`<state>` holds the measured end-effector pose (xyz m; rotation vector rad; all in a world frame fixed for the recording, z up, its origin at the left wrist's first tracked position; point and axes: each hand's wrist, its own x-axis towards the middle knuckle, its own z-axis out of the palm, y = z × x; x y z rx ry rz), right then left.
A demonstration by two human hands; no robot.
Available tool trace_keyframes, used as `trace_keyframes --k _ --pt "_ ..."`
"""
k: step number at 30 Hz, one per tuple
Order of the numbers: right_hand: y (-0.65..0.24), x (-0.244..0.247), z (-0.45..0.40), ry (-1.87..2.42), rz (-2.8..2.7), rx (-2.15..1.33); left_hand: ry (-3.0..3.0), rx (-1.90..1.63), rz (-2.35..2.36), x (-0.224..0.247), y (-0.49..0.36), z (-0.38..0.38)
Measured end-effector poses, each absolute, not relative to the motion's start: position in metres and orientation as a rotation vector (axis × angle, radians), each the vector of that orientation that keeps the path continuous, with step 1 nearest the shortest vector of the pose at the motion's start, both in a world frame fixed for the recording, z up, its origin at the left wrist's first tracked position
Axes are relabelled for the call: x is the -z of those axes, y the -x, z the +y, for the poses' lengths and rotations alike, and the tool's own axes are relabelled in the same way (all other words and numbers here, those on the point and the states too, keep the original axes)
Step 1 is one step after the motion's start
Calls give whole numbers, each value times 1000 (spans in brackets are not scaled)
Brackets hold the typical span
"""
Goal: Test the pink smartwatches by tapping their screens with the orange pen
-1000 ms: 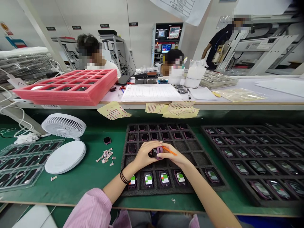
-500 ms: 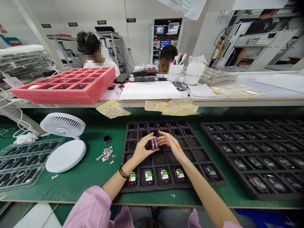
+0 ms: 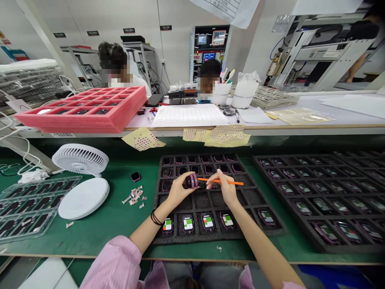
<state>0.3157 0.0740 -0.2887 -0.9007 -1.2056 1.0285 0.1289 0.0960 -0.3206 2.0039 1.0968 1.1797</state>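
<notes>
My left hand (image 3: 179, 188) is closed round a purple smartwatch body (image 3: 191, 181), held on edge above the middle of a dark foam tray (image 3: 183, 237). In my right hand (image 3: 225, 185) is a thin orange stick (image 3: 234, 182), lying nearly level, its left tip at the side of the watch body. Below my hands, several watch bodies with lit green and white screens (image 3: 208, 221) sit in the tray's front row. Dark-screened ones (image 3: 218, 158) fill the back rows, and some middle pockets are hidden by my hands.
Left stand a white fan (image 3: 84, 197), a clear plastic tray (image 3: 36, 200), paper scraps (image 3: 135, 195) and a loose watch body (image 3: 136, 176). To the right lies another foam tray (image 3: 303, 230) of watches. A shelf with a pink foam tray (image 3: 120, 122) runs behind. Two people sit beyond.
The orange stick has swung from lying along my right hand to pointing left at the watch body. My right fingers have drawn back from it; my left hand has barely moved.
</notes>
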Motion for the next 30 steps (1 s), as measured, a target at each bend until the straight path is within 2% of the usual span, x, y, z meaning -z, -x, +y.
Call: trace_keyframes --k 24,30 --pt "-313 300 73 812 -1348 -786 -2070 -1164 1106 324 -129 96" --pt "-312 292 71 776 -1338 -838 -2014 -1146 1097 320 -131 94"
